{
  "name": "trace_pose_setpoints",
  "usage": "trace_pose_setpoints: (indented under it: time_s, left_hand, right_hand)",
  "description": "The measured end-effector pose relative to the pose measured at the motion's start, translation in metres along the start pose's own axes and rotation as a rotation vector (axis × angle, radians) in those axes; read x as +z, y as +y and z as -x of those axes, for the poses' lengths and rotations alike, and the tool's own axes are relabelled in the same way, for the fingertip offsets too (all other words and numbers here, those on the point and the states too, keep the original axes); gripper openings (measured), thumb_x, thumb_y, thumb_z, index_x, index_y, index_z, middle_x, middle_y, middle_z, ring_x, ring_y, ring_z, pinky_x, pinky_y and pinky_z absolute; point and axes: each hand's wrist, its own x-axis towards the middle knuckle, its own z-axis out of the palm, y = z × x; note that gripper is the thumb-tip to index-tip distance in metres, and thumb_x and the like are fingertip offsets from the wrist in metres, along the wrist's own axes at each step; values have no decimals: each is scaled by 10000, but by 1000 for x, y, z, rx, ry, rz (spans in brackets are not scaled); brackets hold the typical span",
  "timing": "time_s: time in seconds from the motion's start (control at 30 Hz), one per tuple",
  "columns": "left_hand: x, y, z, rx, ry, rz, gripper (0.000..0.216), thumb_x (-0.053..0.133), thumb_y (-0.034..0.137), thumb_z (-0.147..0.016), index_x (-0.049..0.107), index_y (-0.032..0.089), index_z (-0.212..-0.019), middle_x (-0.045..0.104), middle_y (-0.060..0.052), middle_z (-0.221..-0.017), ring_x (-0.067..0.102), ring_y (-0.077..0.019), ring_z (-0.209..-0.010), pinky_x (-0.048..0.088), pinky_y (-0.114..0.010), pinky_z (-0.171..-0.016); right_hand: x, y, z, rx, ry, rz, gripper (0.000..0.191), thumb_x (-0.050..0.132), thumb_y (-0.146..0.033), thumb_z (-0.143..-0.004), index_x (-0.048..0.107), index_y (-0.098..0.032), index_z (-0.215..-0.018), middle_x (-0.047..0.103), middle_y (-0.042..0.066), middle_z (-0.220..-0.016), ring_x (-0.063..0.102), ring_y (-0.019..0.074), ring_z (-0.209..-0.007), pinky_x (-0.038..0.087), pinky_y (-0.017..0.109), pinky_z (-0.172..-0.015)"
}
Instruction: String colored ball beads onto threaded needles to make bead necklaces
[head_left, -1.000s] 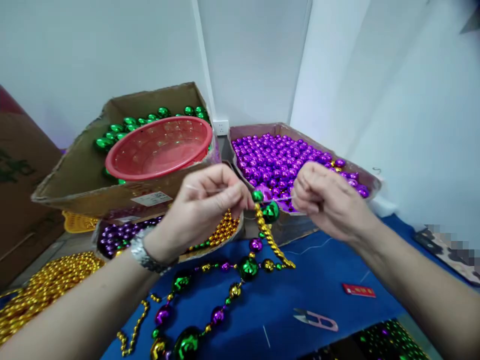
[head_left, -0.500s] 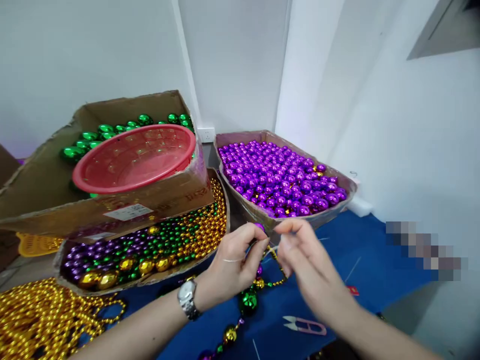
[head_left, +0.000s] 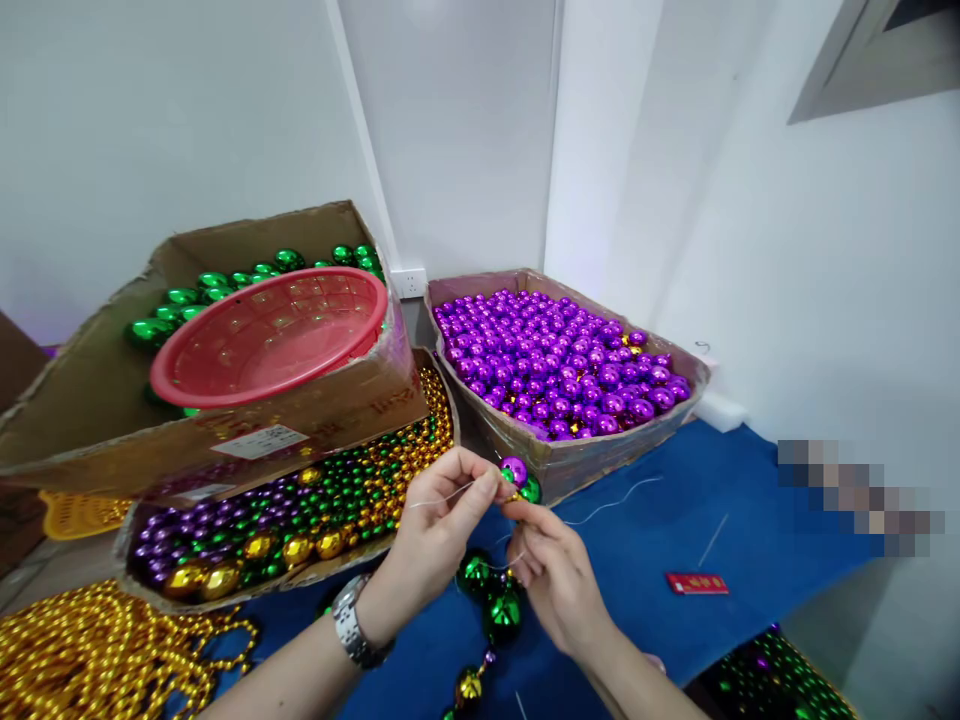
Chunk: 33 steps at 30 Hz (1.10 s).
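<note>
My left hand (head_left: 439, 530), a steel watch on its wrist, pinches the top of a bead necklace (head_left: 501, 600) at a purple bead (head_left: 514, 470) and a small green bead. A thin clear thread (head_left: 607, 505) runs from the pinch across the blue cloth. My right hand (head_left: 551, 570) sits just below and right of it, fingers curled on the same strand. Large green and gold beads of the necklace hang down between the wrists.
A cardboard box of purple beads (head_left: 559, 365) stands behind the hands. A red basket (head_left: 270, 325) rests in a box of green beads (head_left: 112, 390). Below it is a tray of mixed beads (head_left: 292, 505). Gold strands (head_left: 90, 650) pile at left. A red card (head_left: 696, 583) lies on the blue cloth (head_left: 675, 540).
The view tilted up and left. Both hands dropped lower and closer together; my right hand moved from beside the left to under it, and the thread now trails out to the right.
</note>
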Motion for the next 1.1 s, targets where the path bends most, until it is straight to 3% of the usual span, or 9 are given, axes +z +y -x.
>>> trace_pose_setpoints:
  time_s: [0.1,0.17,0.27,0.4,0.5,0.6,0.67,0.83,1.1]
  left_hand:
    - [-2,-2,2,-34,36,80,120,590,256,-842,579,149,-788,635,-33,-774,584,-143,-746,459,-265,-724]
    - [0,-4,4,-54,68,141,112,606,242,-830,577,147,-779,634,-29,-762,587,-140,-744,458,-262,-725]
    - [6,-8,5,-73,108,245,113,614,231,-822,565,146,-766,636,-30,-751,591,-141,-736,460,-269,-729]
    - [9,-10,7,-71,120,340,110,603,232,-829,560,147,-774,640,-35,-751,592,-144,-741,458,-279,-742]
    - [4,-8,7,-93,103,261,118,599,246,-831,557,151,-775,628,-29,-745,580,-140,-714,457,-269,-706]
    - [-4,-6,6,-145,31,86,162,592,283,-837,553,148,-755,623,-27,-742,558,-122,-652,444,-243,-641]
    - [-9,-6,4,-171,-23,11,203,576,317,-844,542,148,-737,618,-27,-741,540,-111,-610,427,-232,-597]
    - [-16,-5,-1,-206,-84,42,198,564,344,-841,551,148,-868,553,6,-660,495,-99,-546,399,-225,-547]
    - [-21,0,-9,-344,-385,-203,220,600,334,-801,537,141,-719,493,35,-595,412,-75,-500,305,-193,-472]
  right_hand:
    - [-9,1,0,-117,-43,261,187,590,-308,-823,702,-202,-930,584,22,-736,505,166,-683,391,291,-679]
    - [-10,6,-1,-184,-29,378,171,575,-314,-838,700,-212,-896,606,35,-794,527,190,-768,393,308,-749]
    - [-2,20,-1,-196,55,344,200,458,-319,-913,630,-219,-930,517,-5,-672,494,158,-653,402,282,-640]
    - [14,31,0,-198,154,226,263,289,-282,-969,473,-256,-1155,308,-67,-605,394,112,-517,367,222,-505]
    - [4,18,-4,-334,182,431,360,310,-231,-963,369,-257,-1317,356,-64,-609,419,110,-500,401,232,-508]
    - [-20,-4,-18,-720,-20,1064,408,358,-155,-931,407,-210,-1333,593,32,-778,563,165,-654,489,334,-685]
    - [-33,-15,-28,-859,-159,1214,407,417,-160,-902,466,-214,-1303,656,85,-947,600,213,-798,485,398,-795]
    - [-37,-15,-38,-975,-245,1284,479,435,-113,-880,419,-177,-1354,665,114,-941,596,256,-885,497,447,-787]
    - [-21,-9,-36,-969,-315,1293,513,447,-110,-880,397,-249,-1371,659,74,-883,608,236,-814,505,424,-758]
